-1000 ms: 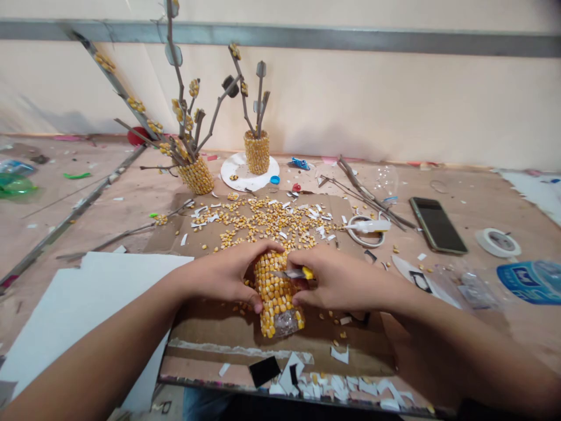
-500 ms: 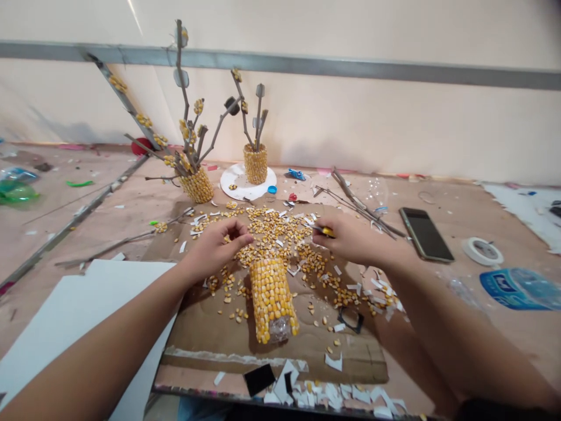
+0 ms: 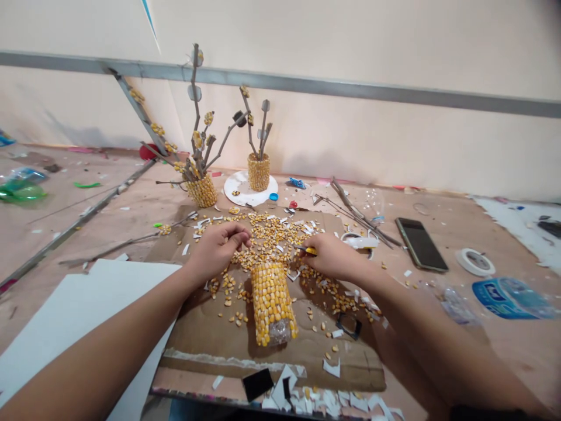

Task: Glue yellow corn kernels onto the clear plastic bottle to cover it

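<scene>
A clear plastic cylinder covered in yellow corn kernels (image 3: 272, 298) lies on the brown cardboard (image 3: 210, 336), its near end partly bare. Beyond it spread many loose corn kernels (image 3: 272, 231). My left hand (image 3: 218, 248) hovers at the left of these kernels, thumb and fingers pinched together; anything between the tips is too small to make out. On the right side, my right hand (image 3: 335, 255) grips a small yellow-handled tool (image 3: 311, 251) with a dark pointed tip that faces left over the kernels. Its kind is hidden by the fingers.
Behind stand two corn-covered pots with twigs (image 3: 201, 190) (image 3: 259, 172), one on a white disc (image 3: 232, 196). A phone (image 3: 421, 244), tape roll (image 3: 475, 261) and blue-labelled plastic bottle piece (image 3: 511, 297) lie right. White sheets (image 3: 96, 316) lie left; paper scraps (image 3: 324, 400) line the front edge.
My right hand has moved left and slightly down with the yellow-handled tool, uncovering a white object behind it. My left hand stays pinched in nearly the same place. The view has shifted slightly.
</scene>
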